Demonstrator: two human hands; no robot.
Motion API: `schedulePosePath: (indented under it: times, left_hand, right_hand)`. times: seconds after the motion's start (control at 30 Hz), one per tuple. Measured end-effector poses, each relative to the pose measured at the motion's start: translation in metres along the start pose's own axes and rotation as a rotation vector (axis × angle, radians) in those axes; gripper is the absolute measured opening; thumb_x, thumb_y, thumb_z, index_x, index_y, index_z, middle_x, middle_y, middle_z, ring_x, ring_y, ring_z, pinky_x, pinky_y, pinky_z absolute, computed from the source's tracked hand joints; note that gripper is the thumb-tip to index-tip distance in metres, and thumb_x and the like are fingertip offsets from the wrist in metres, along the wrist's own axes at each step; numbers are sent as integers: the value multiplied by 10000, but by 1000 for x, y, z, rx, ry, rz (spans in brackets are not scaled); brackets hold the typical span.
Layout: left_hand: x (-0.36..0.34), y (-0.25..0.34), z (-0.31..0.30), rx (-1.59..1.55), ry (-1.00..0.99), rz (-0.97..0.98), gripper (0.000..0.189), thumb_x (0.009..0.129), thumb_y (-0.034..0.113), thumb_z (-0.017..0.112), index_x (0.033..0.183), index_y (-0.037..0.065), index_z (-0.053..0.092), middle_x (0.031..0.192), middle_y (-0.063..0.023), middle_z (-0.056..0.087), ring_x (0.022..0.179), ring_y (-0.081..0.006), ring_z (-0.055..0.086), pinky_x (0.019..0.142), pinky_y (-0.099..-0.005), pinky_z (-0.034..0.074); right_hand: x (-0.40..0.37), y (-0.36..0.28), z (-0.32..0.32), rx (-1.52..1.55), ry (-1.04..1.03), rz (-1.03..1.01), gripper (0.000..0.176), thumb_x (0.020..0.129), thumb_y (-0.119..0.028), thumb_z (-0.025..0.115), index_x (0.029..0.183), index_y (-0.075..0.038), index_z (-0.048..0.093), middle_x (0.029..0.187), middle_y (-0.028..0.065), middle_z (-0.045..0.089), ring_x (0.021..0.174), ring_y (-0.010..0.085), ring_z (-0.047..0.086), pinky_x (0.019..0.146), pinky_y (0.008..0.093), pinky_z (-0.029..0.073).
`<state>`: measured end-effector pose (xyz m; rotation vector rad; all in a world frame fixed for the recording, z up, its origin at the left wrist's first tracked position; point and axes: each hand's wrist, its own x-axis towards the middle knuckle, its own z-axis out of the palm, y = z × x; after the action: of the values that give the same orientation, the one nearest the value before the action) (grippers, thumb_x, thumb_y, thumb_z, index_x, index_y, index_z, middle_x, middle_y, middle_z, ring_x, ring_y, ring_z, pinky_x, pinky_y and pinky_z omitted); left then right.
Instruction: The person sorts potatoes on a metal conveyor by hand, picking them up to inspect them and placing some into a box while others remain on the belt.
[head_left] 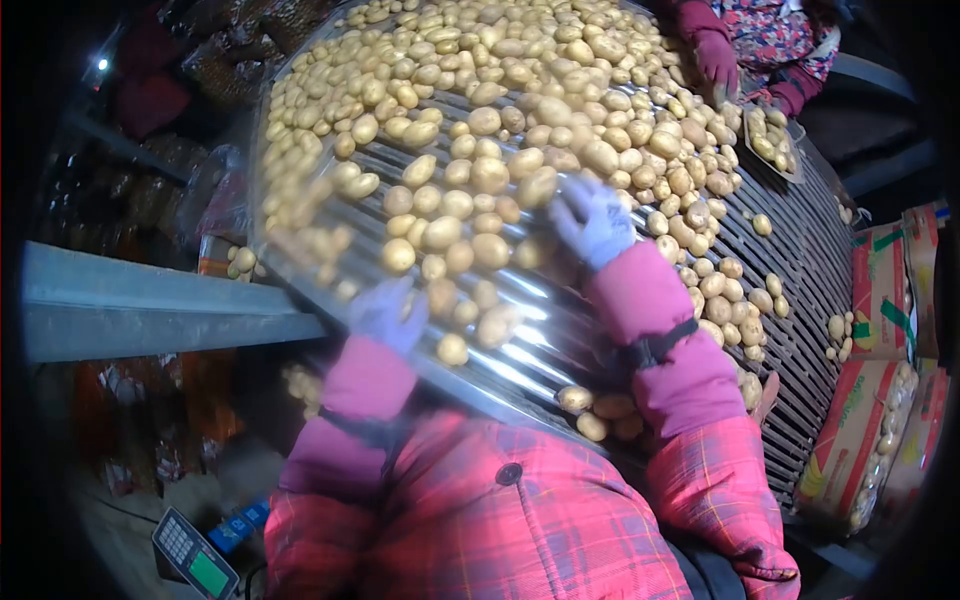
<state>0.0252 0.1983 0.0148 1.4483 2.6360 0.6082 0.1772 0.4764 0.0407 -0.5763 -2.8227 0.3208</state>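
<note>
Many yellow potatoes [457, 204] lie over a slatted metal table [790, 260]. My right hand [594, 222], in a pale lavender glove, reaches over the middle of the slats with its fingers apart, beside a potato [538, 187] at its fingertips. Near the table's front left edge, my left hand [390, 314] wears the same kind of glove and is smeared by motion. Potatoes lie just beyond it, and its fingers are too blurred to tell whether they hold anything.
Another person's gloved hand [716, 62] is at the back right, near a tray of potatoes [770, 140]. Cardboard boxes [845, 425] stand on the right. A metal beam [160, 308] runs in from the left. A scale display [195, 556] sits at the lower left.
</note>
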Motion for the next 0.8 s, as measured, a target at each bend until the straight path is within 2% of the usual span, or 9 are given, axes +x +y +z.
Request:
schedulePosePath:
  times: [0.03,0.13,0.37,0.4,0.47,0.57,0.63,0.73,0.8]
  left_hand:
    - [-2,-2,2,73,66,101,320,814,283,606,1014,34,623,941,-159,644,874,-326,617,783,-420,472]
    - [0,-1,3,81,76,89,309,813,278,604,1002,34,628,937,-161,644,865,-325,619,781,-419,473]
    - [3,10,0,-8,131,59,291,834,237,603,1013,9,630,962,-160,641,880,-310,620,806,-387,476]
    - [6,24,-6,-396,140,-209,274,854,207,591,1035,4,623,985,-156,631,898,-285,615,816,-366,474]
    - [8,36,-14,-718,145,-420,247,897,126,551,1092,-19,595,1028,-144,600,951,-222,585,842,-319,463]
    - [6,42,-10,-567,143,-258,255,910,133,539,1103,-27,584,1037,-135,608,937,-208,592,834,-306,466]
    - [7,50,-15,-1121,76,-522,314,942,194,509,1167,-23,540,1091,-112,604,906,-173,600,815,-266,477]
    - [9,47,-41,-1476,113,-703,391,954,271,464,1231,-3,495,1113,-131,603,968,-226,613,842,-312,502]
    - [-4,25,-34,-1759,29,-657,415,962,296,425,1255,8,483,1164,-144,586,1009,-252,605,875,-344,494]
  right_hand:
    - [10,0,2,121,144,238,497,794,-399,576,1220,-147,528,1190,153,530,1123,345,493,879,422,439]
    - [33,-15,17,-110,-82,282,601,786,-404,594,1315,-168,435,1230,176,495,1139,335,490,897,418,433]
    - [51,-16,9,146,-324,314,629,782,-372,623,1339,-217,377,1254,213,449,1163,372,473,929,461,428]
    - [49,-12,12,144,-328,311,629,782,-372,623,1339,-217,377,1254,213,449,1163,372,473,929,461,428]
    - [43,-7,23,69,-320,217,612,772,-321,632,1325,-230,386,1259,207,434,1150,374,486,911,475,441]
    - [50,-7,42,54,-236,189,556,747,-365,651,1255,-275,444,1166,239,492,1039,432,529,855,499,449]
    - [52,-8,59,-25,-208,170,496,759,-344,637,1217,-281,458,1147,230,503,980,430,557,819,504,465]
    - [52,-6,46,62,-216,246,478,775,-322,628,1229,-263,488,1154,236,508,1010,415,558,841,460,475]
    - [42,-9,40,235,-121,273,469,784,-336,620,1226,-226,507,1153,233,525,1022,393,562,860,439,471]
